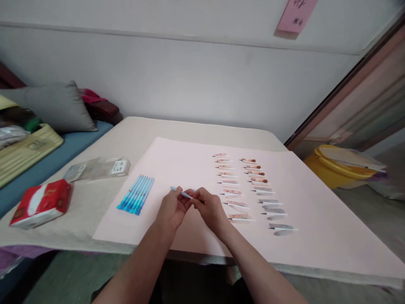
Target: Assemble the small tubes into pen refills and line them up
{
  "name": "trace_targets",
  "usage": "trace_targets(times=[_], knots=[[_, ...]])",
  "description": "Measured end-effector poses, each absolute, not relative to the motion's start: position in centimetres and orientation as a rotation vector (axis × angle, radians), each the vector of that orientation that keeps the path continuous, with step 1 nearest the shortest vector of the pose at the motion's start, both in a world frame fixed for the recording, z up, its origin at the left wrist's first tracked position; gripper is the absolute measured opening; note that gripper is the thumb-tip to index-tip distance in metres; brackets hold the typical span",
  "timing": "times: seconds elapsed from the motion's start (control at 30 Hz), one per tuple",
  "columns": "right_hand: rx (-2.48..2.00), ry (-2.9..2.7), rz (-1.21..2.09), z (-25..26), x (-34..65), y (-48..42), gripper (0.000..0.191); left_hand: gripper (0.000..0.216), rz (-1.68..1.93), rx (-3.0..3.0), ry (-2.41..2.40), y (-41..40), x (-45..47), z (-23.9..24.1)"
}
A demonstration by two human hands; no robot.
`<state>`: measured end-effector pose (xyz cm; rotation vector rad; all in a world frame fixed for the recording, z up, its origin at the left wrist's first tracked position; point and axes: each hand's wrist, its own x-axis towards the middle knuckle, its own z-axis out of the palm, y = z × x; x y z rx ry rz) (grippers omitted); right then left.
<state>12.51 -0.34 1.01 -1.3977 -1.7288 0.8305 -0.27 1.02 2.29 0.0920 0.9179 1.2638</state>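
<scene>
Both my hands meet over the near middle of a pale pink sheet [316, 211]. My left hand [172, 209] pinches a thin light-blue pen [181, 192] that points up and to the left. My right hand [210, 209] is closed, its fingertips on the pen's right end. A tight row of several blue pens [136, 194] lies to the left. To the right, two columns of several small pen parts [232, 183] lie side by side, pinkish ones and grey ones [272, 207].
The sheet covers a beige table [133, 131]. A red tissue pack [41, 202] and an empty clear wrapper [98, 167] lie at the left. A bed with a grey pillow [53, 105] is further left. A yellow tub [335, 164] stands on the floor at right.
</scene>
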Motion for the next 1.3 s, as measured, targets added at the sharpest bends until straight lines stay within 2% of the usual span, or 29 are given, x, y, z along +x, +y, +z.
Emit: trace_targets(times=[0.13,0.27,0.43,0.63,0.73,0.93,1.13,1.3], knots=[[-1.382,-1.711,0.895,1.0,12.0,-0.5,0.007,0.011,1.288,-0.042,0.949,1.5,0.0,2.2],[-1.32,-1.727,0.925,1.3,11.9,-1.0,0.016,0.015,1.282,-0.179,0.897,2.2,-0.1,1.9],[-1.386,-1.76,0.73,0.8,12.6,-0.3,0.021,0.017,1.293,-0.211,0.855,3.0,-1.6,2.2],[-1.706,-1.991,0.406,-0.9,12.5,7.8,0.02,0.017,1.265,-0.206,0.853,3.5,-3.5,3.2],[-1.769,-2.02,0.384,-1.6,11.4,13.5,0.022,0.016,1.247,-0.21,0.86,3.5,-4.0,3.6],[-1.84,-2.061,0.411,-3.0,9.8,19.4,0.024,0.014,1.17,-0.245,0.861,3.7,-4.7,4.3],[-1.837,-2.024,0.492,-3.5,9.5,19.7,0.016,0.014,1.16,-0.221,0.856,4.0,-4.9,4.4],[-1.758,-1.876,0.698,-1.7,8.9,17.7,0.013,0.013,1.173,-0.168,0.86,3.8,-4.6,4.4]])
